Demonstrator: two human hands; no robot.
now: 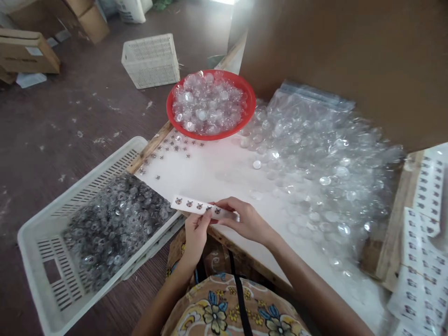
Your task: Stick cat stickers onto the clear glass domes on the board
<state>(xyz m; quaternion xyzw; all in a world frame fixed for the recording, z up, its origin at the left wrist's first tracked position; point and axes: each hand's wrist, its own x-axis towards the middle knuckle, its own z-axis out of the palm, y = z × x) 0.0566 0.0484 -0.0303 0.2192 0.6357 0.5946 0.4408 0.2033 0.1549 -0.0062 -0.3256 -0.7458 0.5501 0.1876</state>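
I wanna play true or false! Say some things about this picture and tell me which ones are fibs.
1. The left hand and right hand both hold the white strip. True.
2. The strip is blank. False: it has a row of small dark pictures.
3. The big round bowl is blue. False: it is a red bowl.
4. That bowl is full of clear pieces. True.
5. The dark heap in the crate is on the person's right. False: it is on the left.

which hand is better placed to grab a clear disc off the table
Probably the right hand: it is nearer the loose clear discs, though both it and the left hand hold the printed strip.
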